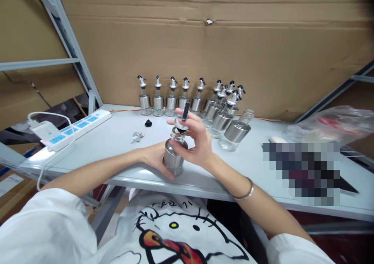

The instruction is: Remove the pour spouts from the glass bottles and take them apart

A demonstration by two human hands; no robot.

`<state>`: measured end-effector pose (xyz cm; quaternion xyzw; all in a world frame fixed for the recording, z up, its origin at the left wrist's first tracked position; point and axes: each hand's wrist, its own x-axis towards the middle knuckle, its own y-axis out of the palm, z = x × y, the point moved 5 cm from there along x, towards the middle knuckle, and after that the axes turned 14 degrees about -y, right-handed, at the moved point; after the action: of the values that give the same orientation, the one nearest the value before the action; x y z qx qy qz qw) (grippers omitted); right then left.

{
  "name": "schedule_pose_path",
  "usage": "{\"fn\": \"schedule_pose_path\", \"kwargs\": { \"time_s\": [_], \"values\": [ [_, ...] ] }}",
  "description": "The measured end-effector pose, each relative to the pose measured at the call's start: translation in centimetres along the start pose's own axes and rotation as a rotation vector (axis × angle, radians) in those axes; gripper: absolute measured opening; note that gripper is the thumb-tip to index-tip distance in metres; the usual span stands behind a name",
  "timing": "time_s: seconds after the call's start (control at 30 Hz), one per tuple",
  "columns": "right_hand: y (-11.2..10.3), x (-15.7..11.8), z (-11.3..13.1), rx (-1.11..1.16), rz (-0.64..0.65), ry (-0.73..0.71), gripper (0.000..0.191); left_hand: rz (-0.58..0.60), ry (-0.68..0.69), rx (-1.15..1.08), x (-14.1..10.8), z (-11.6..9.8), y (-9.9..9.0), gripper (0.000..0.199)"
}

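A glass oil bottle (174, 157) with a steel sleeve stands near the table's front edge. My left hand (156, 157) is wrapped round its lower body from the left. At the bottle's neck, my right hand (196, 141) grips the pourer top (181, 123), a silver cap with a black lever, with fingers curled around it. Whether the pourer is fully seated in the neck I cannot tell. Beyond my left hand lie a loose silver pourer part (137, 136) and a small black stopper (148, 123). To the right, an open bottle (236, 131) has no pourer on it.
Several bottles with pourers (158, 100) line the back of the table (125, 151) before a cardboard wall (187, 50). A white power strip (78, 128) with a plugged-in charger lies left. At right are a plastic bag (336, 124) and a pixelated dark object (304, 172).
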<state>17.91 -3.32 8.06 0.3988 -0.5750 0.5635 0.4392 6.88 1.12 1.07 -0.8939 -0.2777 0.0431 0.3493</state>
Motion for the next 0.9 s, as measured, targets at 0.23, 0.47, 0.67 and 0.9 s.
{"fn": "schedule_pose_path", "kwargs": {
  "time_s": [0.23,0.47,0.67,0.9],
  "values": [
    [-0.05,-0.18,-0.12,-0.073,0.052,0.000,0.058,0.002,0.020,0.012,-0.12,-0.36,-0.08,0.065],
    [-0.25,-0.18,-0.18,-0.092,0.054,0.002,0.051,-0.007,-0.023,0.011,-0.04,0.02,0.01,0.065],
    [-0.44,-0.08,0.02,-0.001,0.009,0.035,0.045,0.013,-0.059,0.073,-0.21,-0.03,0.19,0.040],
    [-0.20,-0.58,-0.15,0.027,-0.028,0.091,0.041,-0.037,-0.026,0.056,0.03,0.21,0.05,0.051]
  ]
}}
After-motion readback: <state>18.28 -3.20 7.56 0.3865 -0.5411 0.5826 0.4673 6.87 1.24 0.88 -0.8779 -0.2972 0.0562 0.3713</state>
